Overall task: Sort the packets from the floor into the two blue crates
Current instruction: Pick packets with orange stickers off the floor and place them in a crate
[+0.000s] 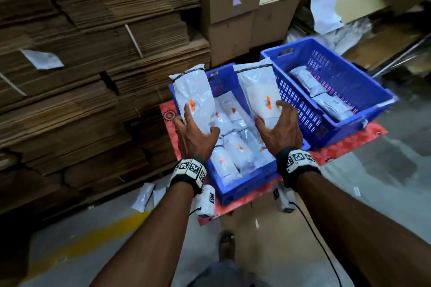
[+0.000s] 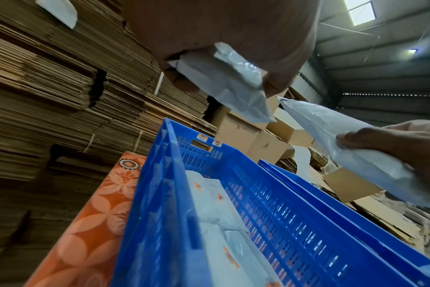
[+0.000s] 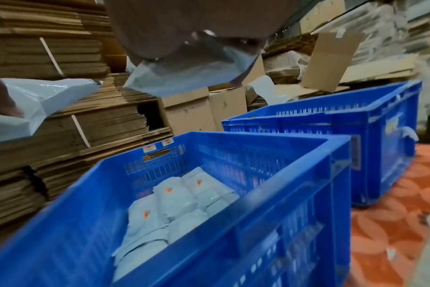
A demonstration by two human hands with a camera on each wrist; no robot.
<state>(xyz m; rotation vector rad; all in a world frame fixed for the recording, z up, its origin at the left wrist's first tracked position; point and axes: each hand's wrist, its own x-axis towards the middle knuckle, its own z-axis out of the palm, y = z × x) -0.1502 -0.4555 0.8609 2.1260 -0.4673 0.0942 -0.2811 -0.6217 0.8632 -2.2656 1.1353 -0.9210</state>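
Observation:
Two blue crates stand side by side on an orange mat: the near crate (image 1: 245, 182) holds several white packets with orange stickers, the far crate (image 1: 338, 77) holds a few grey packets. My left hand (image 1: 196, 133) grips a white packet (image 1: 193, 98) from below, above the near crate's left wall. My right hand (image 1: 277, 123) grips a second white packet (image 1: 258, 86) above the wall between the crates. In the left wrist view the left packet (image 2: 228, 85) hangs over the near crate (image 2: 160, 194). The right wrist view shows the right packet (image 3: 184, 77) above the near crate (image 3: 270, 194).
Stacks of flat cardboard (image 1: 81, 65) fill the left side. Brown boxes (image 1: 233, 7) stand behind the crates. A loose white packet (image 1: 143, 197) lies on the concrete floor by the mat (image 1: 345, 151). My sandalled foot (image 1: 226, 244) is below, and a cable (image 1: 314, 228) trails at the right.

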